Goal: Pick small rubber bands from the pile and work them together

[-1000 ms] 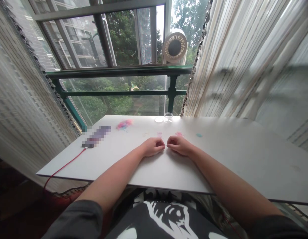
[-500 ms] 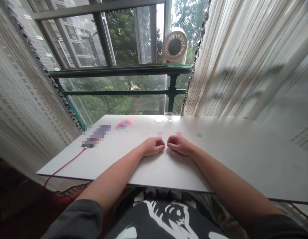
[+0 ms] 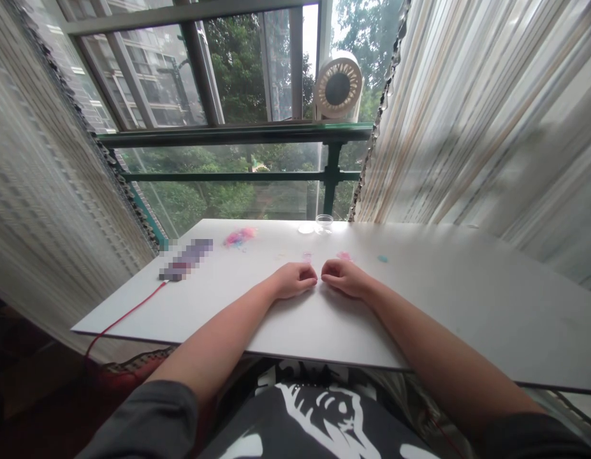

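My left hand [image 3: 295, 280] and my right hand [image 3: 342, 278] rest on the white table [image 3: 448, 299], knuckles up and fingertips almost meeting. Both are curled in a pinch; whatever lies between the fingertips is too small to make out. Just beyond them lie small beads: a pale pink one [image 3: 307, 256], a pink one [image 3: 343, 255] and a teal one [image 3: 382, 259]. A heap of pink and coloured beads [image 3: 239, 237] lies further back on the left.
A small clear jar [image 3: 324, 224] and its lid [image 3: 305, 228] stand at the table's far edge. A blurred dark device [image 3: 186, 260] with a red cable [image 3: 125, 315] lies at the left. A white fan [image 3: 338, 87] sits on the green railing; curtains hang on both sides.
Both hands have stayed in place, still pinched together. The view has shifted slightly.
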The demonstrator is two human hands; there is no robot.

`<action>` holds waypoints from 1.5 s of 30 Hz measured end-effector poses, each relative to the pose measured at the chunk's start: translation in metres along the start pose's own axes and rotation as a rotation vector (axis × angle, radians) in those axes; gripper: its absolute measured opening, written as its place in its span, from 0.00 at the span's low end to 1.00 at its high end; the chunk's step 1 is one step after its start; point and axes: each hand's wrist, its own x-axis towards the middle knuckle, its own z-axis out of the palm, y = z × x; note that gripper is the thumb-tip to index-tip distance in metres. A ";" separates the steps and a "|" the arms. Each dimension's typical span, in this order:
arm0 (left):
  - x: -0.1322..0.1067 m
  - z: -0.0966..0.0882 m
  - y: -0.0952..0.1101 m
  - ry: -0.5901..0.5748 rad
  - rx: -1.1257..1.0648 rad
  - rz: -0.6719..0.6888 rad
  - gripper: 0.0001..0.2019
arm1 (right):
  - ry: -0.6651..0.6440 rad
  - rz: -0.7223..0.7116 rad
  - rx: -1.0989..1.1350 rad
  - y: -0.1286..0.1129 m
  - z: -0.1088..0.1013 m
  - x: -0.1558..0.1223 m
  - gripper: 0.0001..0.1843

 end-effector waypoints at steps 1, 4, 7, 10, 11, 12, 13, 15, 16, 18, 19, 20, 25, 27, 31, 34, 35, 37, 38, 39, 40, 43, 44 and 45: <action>0.000 0.000 0.000 0.001 0.000 0.000 0.11 | 0.001 0.002 0.001 0.000 0.000 0.000 0.06; 0.000 0.001 0.000 0.002 0.000 -0.001 0.11 | 0.005 -0.002 0.007 0.000 0.000 0.000 0.06; 0.000 0.000 0.000 0.002 0.002 0.002 0.11 | 0.005 -0.006 -0.003 0.000 0.000 0.000 0.06; -0.001 0.000 0.002 0.007 0.002 -0.002 0.11 | 0.004 -0.001 -0.009 -0.001 0.000 0.000 0.06; -0.001 0.000 0.003 0.011 0.003 -0.007 0.11 | 0.004 0.000 -0.007 -0.001 0.000 0.000 0.06; -0.001 0.000 0.004 0.014 0.003 -0.012 0.11 | 0.004 0.000 -0.005 -0.001 0.000 0.000 0.06; -0.001 0.000 0.004 0.016 0.003 -0.015 0.11 | 0.004 0.000 -0.003 -0.001 0.000 0.000 0.06; -0.001 0.000 0.004 0.013 0.000 -0.014 0.10 | 0.004 0.002 -0.001 0.000 0.000 0.000 0.06; -0.001 0.000 0.004 0.011 -0.003 -0.011 0.10 | 0.004 0.003 -0.002 0.000 0.000 0.000 0.06; -0.001 0.000 0.003 0.007 -0.008 -0.010 0.10 | 0.002 0.001 -0.003 0.001 0.001 0.000 0.06; 0.000 0.000 0.003 0.006 -0.012 -0.010 0.10 | 0.001 -0.002 -0.004 0.002 0.001 0.000 0.06; 0.000 0.000 0.002 0.006 -0.016 -0.012 0.10 | 0.001 -0.005 -0.005 0.002 0.001 0.001 0.06; 0.000 0.001 0.000 0.008 -0.022 -0.015 0.11 | 0.005 -0.008 -0.012 0.002 0.001 0.001 0.07; 0.000 0.001 0.000 0.004 -0.016 -0.010 0.10 | 0.005 -0.006 -0.008 0.002 0.001 0.000 0.07; 0.000 0.000 0.000 -0.002 -0.009 -0.004 0.11 | -0.001 -0.005 -0.004 0.002 0.001 0.001 0.07; 0.000 0.001 0.000 -0.002 -0.013 -0.014 0.11 | 0.004 -0.010 0.001 0.001 0.001 0.000 0.07; 0.000 0.001 -0.001 -0.002 -0.014 -0.016 0.11 | 0.006 -0.010 0.002 0.001 0.001 0.000 0.07; 0.000 0.001 -0.001 -0.002 -0.017 -0.017 0.11 | 0.006 -0.011 0.003 0.001 0.001 0.000 0.07; 0.000 0.001 -0.001 -0.001 -0.017 -0.015 0.11 | 0.004 -0.012 0.002 0.001 0.001 0.000 0.07; 0.000 0.001 -0.002 -0.002 -0.018 -0.011 0.11 | 0.001 -0.012 0.001 0.001 0.000 0.000 0.07; 0.001 0.001 -0.002 -0.002 -0.017 -0.005 0.11 | -0.002 -0.011 0.000 0.001 0.000 0.000 0.07; 0.001 0.001 -0.002 -0.003 -0.017 0.006 0.11 | 0.000 -0.005 -0.007 0.001 0.000 0.001 0.07; 0.001 0.001 -0.002 -0.004 -0.016 0.006 0.11 | 0.001 -0.003 -0.009 0.001 0.000 0.001 0.07; 0.001 0.001 -0.002 -0.004 -0.014 0.006 0.11 | 0.002 -0.001 -0.010 0.001 0.000 0.001 0.07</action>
